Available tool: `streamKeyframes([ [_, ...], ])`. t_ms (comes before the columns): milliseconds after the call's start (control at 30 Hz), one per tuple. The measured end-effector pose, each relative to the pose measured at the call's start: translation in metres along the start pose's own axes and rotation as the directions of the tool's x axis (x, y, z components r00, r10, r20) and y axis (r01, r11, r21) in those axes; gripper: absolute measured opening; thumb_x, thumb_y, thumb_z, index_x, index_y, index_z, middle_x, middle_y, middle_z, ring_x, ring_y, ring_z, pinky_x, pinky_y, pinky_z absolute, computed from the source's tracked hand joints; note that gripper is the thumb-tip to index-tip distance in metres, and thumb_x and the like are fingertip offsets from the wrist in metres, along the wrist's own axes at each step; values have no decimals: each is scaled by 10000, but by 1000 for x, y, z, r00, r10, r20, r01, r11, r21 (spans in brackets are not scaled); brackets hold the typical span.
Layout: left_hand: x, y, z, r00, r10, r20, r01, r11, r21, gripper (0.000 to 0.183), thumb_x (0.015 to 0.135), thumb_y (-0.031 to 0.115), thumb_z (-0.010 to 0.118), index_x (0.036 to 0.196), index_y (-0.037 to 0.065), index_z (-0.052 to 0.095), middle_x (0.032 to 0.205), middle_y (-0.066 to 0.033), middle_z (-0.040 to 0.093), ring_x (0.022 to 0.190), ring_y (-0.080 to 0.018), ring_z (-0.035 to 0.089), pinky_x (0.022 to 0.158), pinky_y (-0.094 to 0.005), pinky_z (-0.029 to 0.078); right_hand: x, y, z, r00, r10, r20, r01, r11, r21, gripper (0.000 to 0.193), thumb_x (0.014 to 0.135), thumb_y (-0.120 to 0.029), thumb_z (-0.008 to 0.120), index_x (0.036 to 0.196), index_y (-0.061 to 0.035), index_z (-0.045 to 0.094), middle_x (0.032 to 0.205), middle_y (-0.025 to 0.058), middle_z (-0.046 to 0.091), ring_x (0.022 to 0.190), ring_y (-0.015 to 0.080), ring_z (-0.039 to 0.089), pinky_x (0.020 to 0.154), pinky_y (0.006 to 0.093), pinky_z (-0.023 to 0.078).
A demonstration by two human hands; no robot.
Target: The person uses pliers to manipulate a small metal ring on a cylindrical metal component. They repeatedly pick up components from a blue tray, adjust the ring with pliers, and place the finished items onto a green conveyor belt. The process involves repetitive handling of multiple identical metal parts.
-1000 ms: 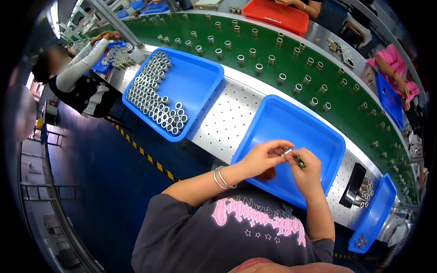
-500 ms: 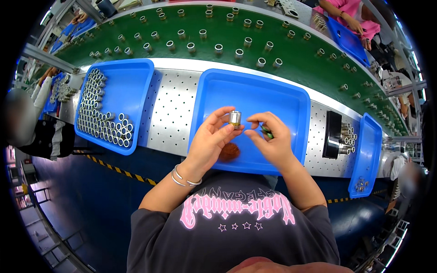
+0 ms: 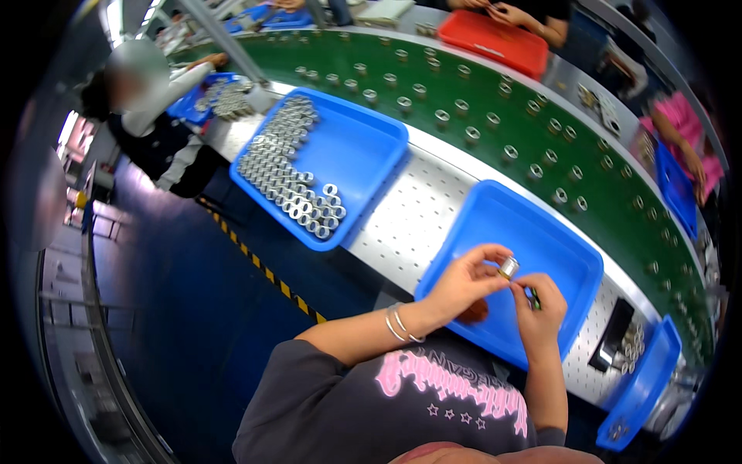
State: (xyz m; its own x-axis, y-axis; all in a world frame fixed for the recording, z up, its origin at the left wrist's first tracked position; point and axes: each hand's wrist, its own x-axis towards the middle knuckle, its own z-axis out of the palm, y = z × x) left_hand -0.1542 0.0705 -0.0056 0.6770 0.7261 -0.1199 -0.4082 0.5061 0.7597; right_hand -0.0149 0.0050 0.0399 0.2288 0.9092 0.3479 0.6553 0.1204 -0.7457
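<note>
My left hand (image 3: 464, 284) pinches a short silver metal fitting (image 3: 509, 267), a hollow cylinder with a yellowish band at its lower end. Close beside it, the closed fingers of my right hand (image 3: 542, 313) grip a small green-and-black object (image 3: 534, 298), mostly hidden, so its kind cannot be made out. The right fingertips are at the fitting's lower end; whether they touch it I cannot tell. Both hands are above a blue tray (image 3: 533, 232). A reddish-brown fuzzy lump (image 3: 474, 312) lies in that tray, partly behind my left hand.
To the left, another blue tray (image 3: 355, 147) holds many similar fittings in rows. A green conveyor belt (image 3: 483, 91) carries scattered fittings past the perforated metal bench (image 3: 410, 203). On the right are a black box (image 3: 612, 334), several fittings and a narrow blue tray (image 3: 640, 390). Co-workers sit around.
The view has swung left, so the trays and my hands appear farther right and tilted. My right hand has come closer to the fitting, which stays in my left hand.
</note>
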Motion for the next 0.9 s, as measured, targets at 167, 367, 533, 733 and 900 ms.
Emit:
streamKeyframes([
  [167, -1, 0, -3, 1000, 0, 12, 0, 1000, 10, 388, 809, -9, 596, 1174, 14, 466, 1065, -44, 510, 966, -116, 536, 826, -235, 442, -4, 1, 7, 998, -6, -65, 10, 999, 50, 101, 714, 57, 643, 723, -11, 569, 694, 61, 550, 611, 127, 489, 520, 236, 344],
  [367, -5, -1, -5, 1000, 20, 10, -20, 1000, 3, 395, 811, 10, 605, 1179, 23, 463, 1070, -39, 507, 968, -113, 538, 823, -229, 441, -5, -2, 11, 998, 22, -57, -18, 998, 62, 119, 714, 51, 642, 741, -11, 544, 717, 77, 535, 613, 160, 481, 541, 256, 365],
  [533, -6, 5, -7, 1000, 19, 20, -19, 1000, -17, 379, 821, 30, 606, 1172, 30, 464, 1079, -49, 506, 987, -132, 544, 849, -254, 449, -6, -2, 13, 999, 28, -19, -27, 999, 45, 132, 736, 52, 614, 768, -7, 500, 728, 89, 494, 624, 182, 474, 553, 264, 373],
  [733, -7, 10, -11, 1000, -13, -11, 11, 979, -204, 378, 863, 63, 559, 1221, 62, 436, 1096, -71, 522, 1003, -179, 558, 882, -292, 457, -8, 4, 10, 998, 51, -44, -48, 996, 69, 113, 758, 33, 597, 772, -9, 493, 718, 76, 462, 604, 167, 437, 538, 264, 355],
  [900, -7, 17, -8, 998, -51, -40, 37, 954, -296, 400, 878, 62, 533, 1261, 68, 415, 1082, -94, 557, 1009, -198, 564, 898, -307, 456, -7, 5, 8, 999, 49, -13, -48, 997, 67, 127, 749, 25, 619, 779, -17, 504, 718, 88, 483, 603, 183, 461, 541, 274, 372],
])
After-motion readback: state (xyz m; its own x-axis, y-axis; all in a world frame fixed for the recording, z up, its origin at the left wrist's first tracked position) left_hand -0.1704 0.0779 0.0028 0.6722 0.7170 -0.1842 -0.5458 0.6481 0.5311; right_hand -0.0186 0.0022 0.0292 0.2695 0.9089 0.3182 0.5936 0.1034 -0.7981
